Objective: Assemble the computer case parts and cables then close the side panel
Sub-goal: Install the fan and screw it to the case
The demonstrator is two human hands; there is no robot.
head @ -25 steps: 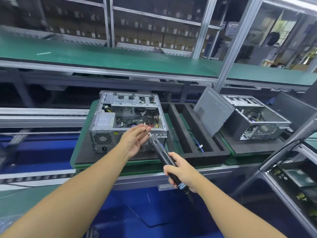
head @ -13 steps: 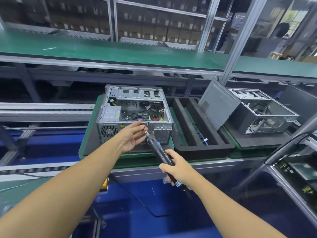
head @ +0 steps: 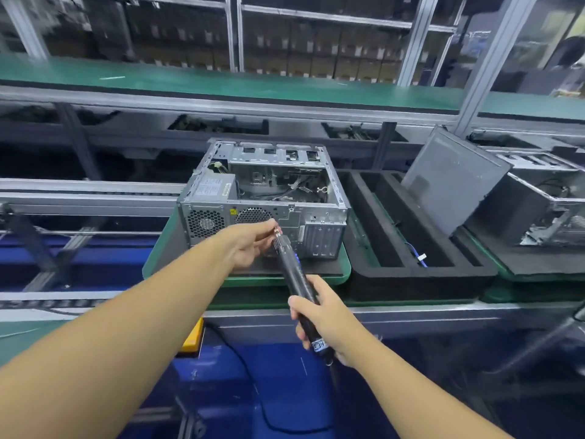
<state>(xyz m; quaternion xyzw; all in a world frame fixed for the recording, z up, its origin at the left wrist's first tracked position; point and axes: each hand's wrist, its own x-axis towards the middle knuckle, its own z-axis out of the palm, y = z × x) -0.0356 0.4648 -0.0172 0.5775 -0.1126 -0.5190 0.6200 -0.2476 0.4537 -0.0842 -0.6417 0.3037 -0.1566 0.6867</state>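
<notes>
Both hands met just before the computer case (head: 269, 198), its side open: right hand (head: 319, 315) gripped the electric screwdriver (head: 292, 274); left hand (head: 250, 245) pinched its tip, likely steadying it for the rear.

The computer case (head: 269, 217) stands open upward on its green pallet (head: 160, 245), so a hand can drop in from above, under the green shelf (head: 221, 85). Inside, the power supply (head: 215, 186) fills the left side and loose cables (head: 294, 193) cross the rest. At the pallet's near edge the case's perforated face is partly blocked by the left hand (head: 251, 245), pinching the tip of the electric screwdriver (head: 294, 274) gripped by the right hand (head: 323, 318). Only a narrow gap separates the case from the black foam tray (head: 411, 282) beside the pallet's right edge. The tray's channels lie open, but a leaning side panel (head: 452, 182) walls off its far right corner.
</notes>
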